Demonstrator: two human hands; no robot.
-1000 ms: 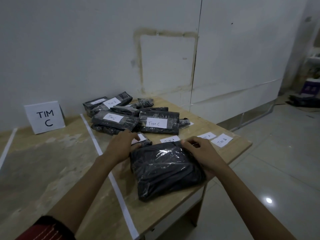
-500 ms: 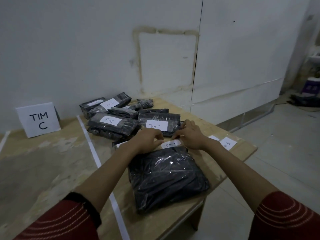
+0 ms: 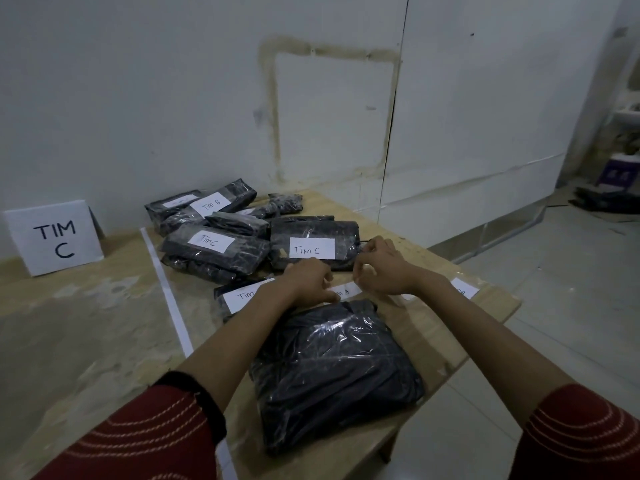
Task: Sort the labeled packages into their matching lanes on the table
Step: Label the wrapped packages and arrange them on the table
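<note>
fingers of left hand point(image 3: 308, 282) and right hand point(image 3: 384, 268) pinch flat paper label point(image 3: 343, 291) beyond glossy crinkled black package point(image 3: 332, 372).

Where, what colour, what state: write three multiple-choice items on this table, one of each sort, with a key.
1. Where does the sign stand?
A left of the tape line
B on the floor
C on a package

2. What colour are the packages?
A white
B black
C yellow

3. How is the near package on top?
A labelled TIM B
B torn open
C no label showing

Key: 1 A, it stands on the table left of the line; 2 B, each shows black under clear wrap; 3 C, its top shows only shiny wrap.
</note>
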